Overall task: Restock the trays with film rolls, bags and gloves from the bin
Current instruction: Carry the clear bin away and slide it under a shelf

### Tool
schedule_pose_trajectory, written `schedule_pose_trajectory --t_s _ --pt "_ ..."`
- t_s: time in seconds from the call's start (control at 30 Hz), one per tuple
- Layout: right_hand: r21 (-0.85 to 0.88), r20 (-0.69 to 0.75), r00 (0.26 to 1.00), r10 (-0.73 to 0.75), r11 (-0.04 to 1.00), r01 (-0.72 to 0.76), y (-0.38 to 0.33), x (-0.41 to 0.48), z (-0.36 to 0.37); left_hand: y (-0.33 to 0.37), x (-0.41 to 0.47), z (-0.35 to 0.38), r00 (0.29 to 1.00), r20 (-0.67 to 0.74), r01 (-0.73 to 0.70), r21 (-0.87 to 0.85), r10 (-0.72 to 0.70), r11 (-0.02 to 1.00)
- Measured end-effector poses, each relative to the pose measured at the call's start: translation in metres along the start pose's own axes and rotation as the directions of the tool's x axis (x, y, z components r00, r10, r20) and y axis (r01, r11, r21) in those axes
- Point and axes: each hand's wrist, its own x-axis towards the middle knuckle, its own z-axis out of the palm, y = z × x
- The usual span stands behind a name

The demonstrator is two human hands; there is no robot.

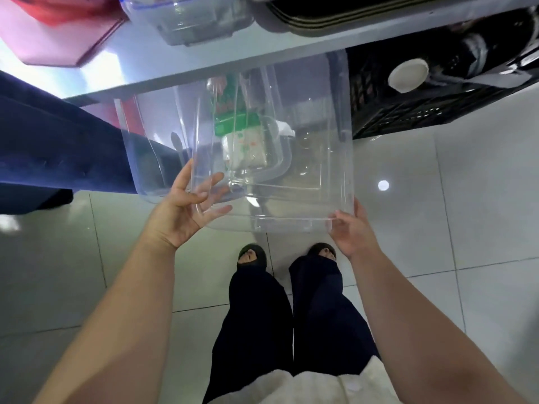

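**A:** Where is the bin, and who has it?

**B:** A clear plastic bin (pixel 262 158) is held in the air by a person standing on a pale tiled floor (pixel 481 214). It hangs just below the front edge of a grey shelf (pixel 204 77). The left hand (pixel 186 205) cups its near-left corner with fingers spread wide and pressed to the wall. The right hand (pixel 351 228) pinches the near-right rim, fingers curled over it.

**A:** What is the bin like?

**B:** Rigid, see-through, glossy, with rounded corners. It looks empty. A green packet (pixel 230 118) and a pale wrapped pack (pixel 248 150) show through its walls; I cannot tell if they lie inside or behind it.

**A:** How far along is the restocking?

**B:** Hard to judge. No film rolls or gloves are clearly visible. If the bin is empty, most unloading seems done.

**A:** And around it?

**B:** On the shelf, a clear lidded container (pixel 198 21) and stacked dark trays (pixel 335 16). Below right, a black slatted crate (pixel 423 106).
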Motion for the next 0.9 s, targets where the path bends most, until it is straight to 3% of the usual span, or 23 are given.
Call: schedule_pose_trajectory --t_s 0.27,0.4,0.57,0.63,0.7,0.8,0.9 --pt "-0.093 0.101 0.971 -0.218 0.969 0.228 0.007 -0.04 0.052 0.002 -0.035 -0.062 0.998 -0.054 -0.012 -0.084 0.008 0.996" --pt "-0.189 0.15 0.924 -0.351 0.907 0.375 0.01 -0.045 0.098 0.027 -0.038 -0.078 0.962 -0.255 -0.066 0.141 0.1 0.988" --pt "-0.465 0.086 0.858 -0.507 0.741 0.485 0.035 -0.032 0.154 0.041 -0.027 -0.084 0.788 -0.49 -0.157 0.425 0.373 0.892" --pt "-0.533 0.061 0.839 -0.541 0.693 0.486 0.041 -0.024 0.163 0.038 -0.018 -0.089 0.733 -0.507 -0.089 0.589 0.454 0.803" --pt "-0.566 0.066 0.852 -0.52 0.684 0.461 0.042 -0.016 0.16 0.032 -0.011 -0.096 0.723 -0.494 0.012 0.707 0.482 0.708" --pt "-0.593 0.101 0.859 -0.501 0.664 0.457 0.033 -0.014 0.151 0.022 -0.008 -0.101 0.729 -0.517 0.096 0.726 0.448 0.681" --pt "-0.538 0.125 0.855 -0.503 0.689 0.485 0.028 -0.019 0.15 0.016 -0.012 -0.094 0.721 -0.521 0.003 0.661 0.456 0.75"
